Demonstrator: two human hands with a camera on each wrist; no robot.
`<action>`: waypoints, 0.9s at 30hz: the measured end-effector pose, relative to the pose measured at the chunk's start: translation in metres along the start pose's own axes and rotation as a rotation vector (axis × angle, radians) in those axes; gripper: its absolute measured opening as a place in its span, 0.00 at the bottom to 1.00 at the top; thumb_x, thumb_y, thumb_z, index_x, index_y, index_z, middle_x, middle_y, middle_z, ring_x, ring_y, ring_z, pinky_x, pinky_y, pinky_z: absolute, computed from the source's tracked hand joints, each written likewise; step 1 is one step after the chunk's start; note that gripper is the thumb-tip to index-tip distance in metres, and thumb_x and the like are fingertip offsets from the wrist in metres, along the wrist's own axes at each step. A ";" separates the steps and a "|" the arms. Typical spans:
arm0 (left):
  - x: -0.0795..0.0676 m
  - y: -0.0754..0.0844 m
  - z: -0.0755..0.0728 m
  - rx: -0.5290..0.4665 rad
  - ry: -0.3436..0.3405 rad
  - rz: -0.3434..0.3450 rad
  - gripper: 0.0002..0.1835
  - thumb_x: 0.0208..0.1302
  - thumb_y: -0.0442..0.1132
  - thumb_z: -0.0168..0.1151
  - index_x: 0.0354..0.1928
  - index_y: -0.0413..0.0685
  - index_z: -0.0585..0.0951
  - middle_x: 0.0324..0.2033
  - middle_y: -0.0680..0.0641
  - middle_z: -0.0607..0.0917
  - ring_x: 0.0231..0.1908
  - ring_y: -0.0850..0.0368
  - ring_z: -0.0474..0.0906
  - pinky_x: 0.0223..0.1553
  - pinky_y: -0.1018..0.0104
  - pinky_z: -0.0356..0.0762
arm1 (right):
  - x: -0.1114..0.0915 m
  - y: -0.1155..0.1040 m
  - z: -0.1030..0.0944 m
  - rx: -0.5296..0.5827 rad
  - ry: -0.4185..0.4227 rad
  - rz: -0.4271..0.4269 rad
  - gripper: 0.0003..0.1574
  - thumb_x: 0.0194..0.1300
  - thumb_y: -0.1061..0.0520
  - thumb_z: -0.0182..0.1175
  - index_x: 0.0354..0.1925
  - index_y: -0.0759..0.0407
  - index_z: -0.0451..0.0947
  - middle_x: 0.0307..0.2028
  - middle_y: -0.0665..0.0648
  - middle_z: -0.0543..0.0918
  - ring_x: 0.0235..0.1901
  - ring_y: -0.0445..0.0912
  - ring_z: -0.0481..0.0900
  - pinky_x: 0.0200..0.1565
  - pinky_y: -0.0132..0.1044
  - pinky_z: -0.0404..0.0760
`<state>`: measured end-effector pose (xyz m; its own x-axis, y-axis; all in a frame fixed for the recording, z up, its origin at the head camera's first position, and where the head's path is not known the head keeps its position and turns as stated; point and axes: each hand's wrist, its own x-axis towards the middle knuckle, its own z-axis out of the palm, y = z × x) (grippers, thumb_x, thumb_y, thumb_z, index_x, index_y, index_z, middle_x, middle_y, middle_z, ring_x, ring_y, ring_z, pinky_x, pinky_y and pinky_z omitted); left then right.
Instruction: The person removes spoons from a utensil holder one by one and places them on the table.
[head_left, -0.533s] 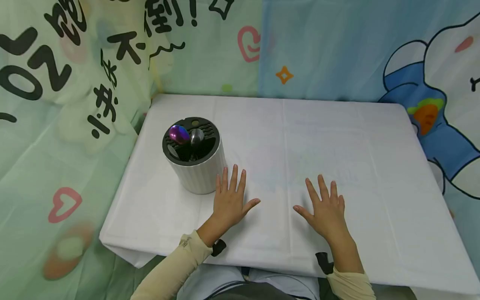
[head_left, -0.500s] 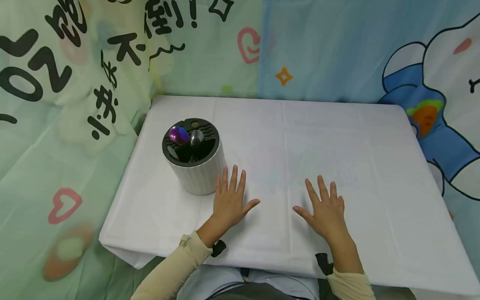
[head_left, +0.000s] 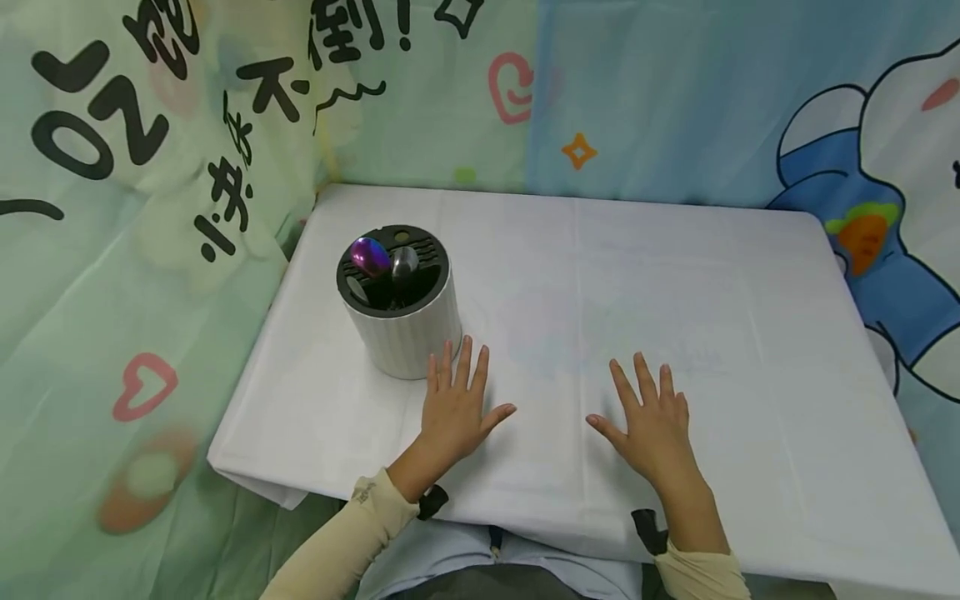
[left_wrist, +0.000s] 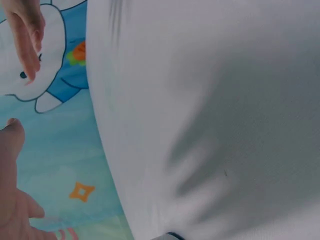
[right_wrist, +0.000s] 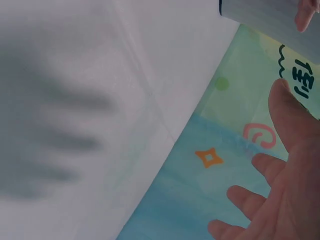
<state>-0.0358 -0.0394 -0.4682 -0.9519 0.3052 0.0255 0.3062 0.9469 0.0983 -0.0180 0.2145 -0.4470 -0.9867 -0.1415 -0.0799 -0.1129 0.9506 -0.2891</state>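
My left hand (head_left: 453, 417) hovers over the white-covered table, palm down with fingers spread, holding nothing. Just beyond its fingertips stands a white ribbed utensil holder (head_left: 408, 342) with a dark slotted top. Inside the holder are a shiny purple-blue rounded utensil head (head_left: 370, 256) and a silver one (head_left: 405, 262); their lower parts are hidden. My right hand (head_left: 658, 433), also spread and holding nothing, is over the table to the right. In the left wrist view the left hand (left_wrist: 12, 185) shows at the left edge; in the right wrist view the right hand (right_wrist: 290, 185) shows at the lower right.
A white cloth (head_left: 675, 292) covers the table, its front edge close to the person's lap. Printed curtains hang behind (head_left: 675, 100) and along the left side, with lettering and a cartoon figure (head_left: 900, 208). Dark bands sit on both wrists.
The head view has shifted slightly, so the table and utensil holder appear a little moved. Both hands stay spread in nearly the same place.
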 end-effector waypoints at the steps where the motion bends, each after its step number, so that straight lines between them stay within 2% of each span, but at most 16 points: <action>1: -0.001 -0.001 -0.001 0.000 -0.001 -0.002 0.45 0.59 0.69 0.43 0.70 0.49 0.51 0.70 0.40 0.50 0.69 0.40 0.44 0.66 0.44 0.46 | 0.000 -0.001 0.000 0.005 0.005 -0.002 0.50 0.58 0.39 0.58 0.69 0.57 0.49 0.68 0.69 0.47 0.65 0.72 0.42 0.57 0.70 0.49; 6: -0.004 -0.004 -0.005 -0.002 0.011 -0.008 0.43 0.60 0.68 0.44 0.70 0.51 0.54 0.69 0.40 0.55 0.68 0.40 0.49 0.65 0.44 0.50 | -0.001 -0.004 -0.005 0.011 0.029 -0.018 0.47 0.59 0.42 0.59 0.68 0.59 0.52 0.66 0.71 0.51 0.64 0.72 0.44 0.57 0.69 0.52; 12: -0.007 -0.008 -0.009 -0.022 0.033 -0.015 0.41 0.60 0.68 0.44 0.69 0.52 0.57 0.67 0.40 0.58 0.67 0.40 0.52 0.64 0.44 0.53 | -0.004 -0.003 -0.005 0.023 0.015 -0.023 0.47 0.59 0.41 0.58 0.68 0.59 0.52 0.66 0.72 0.52 0.64 0.73 0.45 0.57 0.69 0.52; 19: -0.013 -0.022 -0.010 -0.009 0.194 -0.026 0.39 0.58 0.65 0.50 0.65 0.49 0.65 0.63 0.39 0.66 0.63 0.40 0.60 0.59 0.45 0.62 | 0.002 -0.007 -0.003 0.052 0.018 -0.043 0.48 0.60 0.38 0.55 0.69 0.57 0.50 0.67 0.71 0.51 0.65 0.72 0.43 0.57 0.69 0.50; 23: -0.019 -0.033 -0.009 -0.034 0.301 -0.019 0.37 0.63 0.67 0.38 0.62 0.47 0.69 0.60 0.39 0.69 0.61 0.40 0.62 0.57 0.47 0.64 | 0.005 -0.010 -0.002 0.056 0.014 -0.060 0.48 0.60 0.38 0.55 0.69 0.57 0.49 0.67 0.71 0.50 0.65 0.72 0.43 0.57 0.69 0.50; 27: -0.027 -0.050 -0.007 -0.128 0.438 -0.025 0.39 0.65 0.67 0.28 0.54 0.43 0.74 0.53 0.40 0.74 0.54 0.43 0.70 0.50 0.49 0.69 | 0.009 -0.014 -0.001 0.062 0.016 -0.083 0.48 0.60 0.39 0.55 0.69 0.57 0.49 0.67 0.71 0.51 0.65 0.72 0.43 0.57 0.69 0.50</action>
<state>-0.0256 -0.0958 -0.4673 -0.8802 0.1848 0.4372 0.3063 0.9248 0.2258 -0.0253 0.2001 -0.4424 -0.9760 -0.2144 -0.0376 -0.1878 0.9168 -0.3526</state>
